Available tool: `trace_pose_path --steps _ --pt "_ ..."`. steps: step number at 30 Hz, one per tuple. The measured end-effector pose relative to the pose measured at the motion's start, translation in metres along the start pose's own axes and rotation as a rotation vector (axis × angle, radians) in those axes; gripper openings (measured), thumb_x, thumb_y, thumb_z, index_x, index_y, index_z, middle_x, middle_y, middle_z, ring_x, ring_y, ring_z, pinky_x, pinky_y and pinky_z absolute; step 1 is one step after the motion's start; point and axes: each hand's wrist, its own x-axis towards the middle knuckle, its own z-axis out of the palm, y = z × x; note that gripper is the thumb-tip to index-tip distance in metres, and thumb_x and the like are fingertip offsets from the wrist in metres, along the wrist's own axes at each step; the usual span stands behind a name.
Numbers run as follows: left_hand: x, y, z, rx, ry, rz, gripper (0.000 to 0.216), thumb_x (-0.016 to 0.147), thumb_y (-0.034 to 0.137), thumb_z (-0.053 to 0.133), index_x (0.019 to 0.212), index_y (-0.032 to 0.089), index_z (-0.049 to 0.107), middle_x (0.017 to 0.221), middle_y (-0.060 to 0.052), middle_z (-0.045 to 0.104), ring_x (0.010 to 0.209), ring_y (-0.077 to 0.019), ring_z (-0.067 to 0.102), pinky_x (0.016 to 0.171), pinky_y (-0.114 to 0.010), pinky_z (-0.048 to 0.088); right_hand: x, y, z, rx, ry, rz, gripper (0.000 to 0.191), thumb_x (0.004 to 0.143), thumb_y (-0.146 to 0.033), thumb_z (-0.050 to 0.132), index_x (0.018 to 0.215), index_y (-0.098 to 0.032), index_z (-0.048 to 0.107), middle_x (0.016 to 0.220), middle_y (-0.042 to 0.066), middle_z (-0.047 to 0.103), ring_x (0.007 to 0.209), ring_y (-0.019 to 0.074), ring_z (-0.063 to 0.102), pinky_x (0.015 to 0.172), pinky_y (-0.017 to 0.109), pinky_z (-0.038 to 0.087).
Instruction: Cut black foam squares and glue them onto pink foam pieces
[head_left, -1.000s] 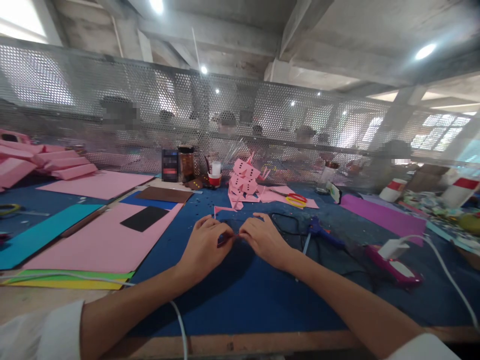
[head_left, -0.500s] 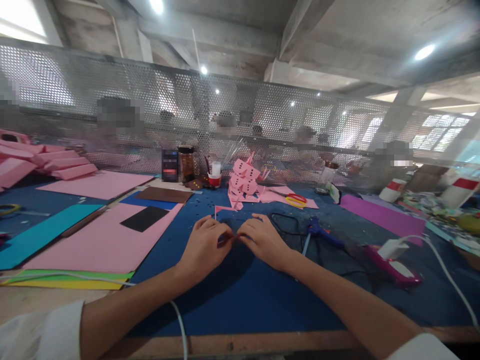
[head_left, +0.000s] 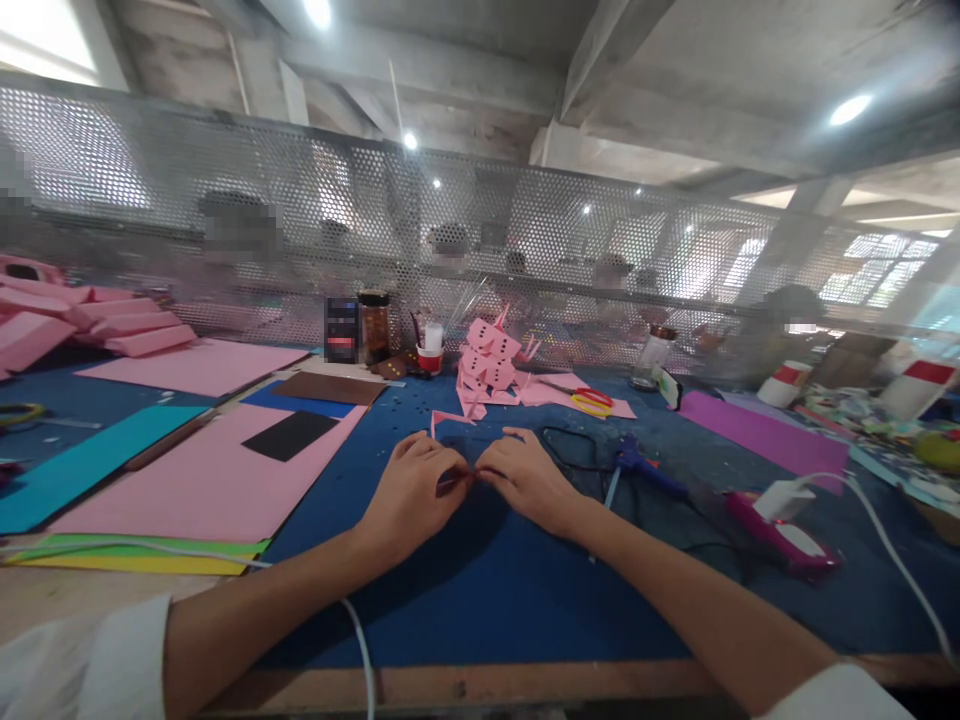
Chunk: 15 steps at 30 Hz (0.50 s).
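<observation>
Over the blue work mat [head_left: 450,610], my left hand [head_left: 409,490] and my right hand [head_left: 532,485] meet at the fingertips. Both are closed in a pinch; whatever lies between the fingers is too small and hidden to make out. Just beyond my left hand, a thin bent strip of pink paper [head_left: 450,416] shows, its lower end hidden behind the fingers. Farther back stands a pink paper figure [head_left: 489,360] with black dots. Beside it, scissors [head_left: 592,401] with red and yellow handles rest on pink paper [head_left: 551,388].
A blue glue gun [head_left: 637,460] and a magenta power strip [head_left: 784,535] with cables lie right. Pink sheets [head_left: 202,480], a black piece [head_left: 291,436] and a teal sheet [head_left: 97,470] cover the left. Jars [head_left: 375,330] stand before a perforated metal screen [head_left: 420,220].
Both hands keep the same pinch at the same place. The view has shifted very slightly; nothing else has visibly moved.
</observation>
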Motion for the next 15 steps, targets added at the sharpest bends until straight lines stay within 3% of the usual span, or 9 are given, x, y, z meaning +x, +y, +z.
trace_pose_path --steps 6,15 --pt "0.002 0.002 -0.005 -0.049 -0.018 -0.021 0.024 0.096 0.028 0.043 0.091 0.023 0.065 0.09 -0.002 0.069 0.094 -0.0211 0.058 0.093 -0.04 0.038 0.001 0.008 0.0 0.067 -0.011 0.061 0.019 0.1 -0.025 0.045 0.102 -0.023 0.063 0.1 0.002 0.071 0.098 0.0145 0.061 0.106 0.04 0.029" --pt "0.004 -0.002 -0.008 -0.174 0.008 -0.049 0.029 0.098 0.025 0.035 0.105 0.025 0.064 0.103 -0.001 0.07 0.104 -0.0202 0.057 0.095 -0.038 0.038 0.001 0.016 0.003 0.12 0.003 0.096 0.023 0.099 -0.018 0.044 0.109 -0.024 0.064 0.109 0.001 0.07 0.105 0.0144 0.061 0.097 0.033 0.039"
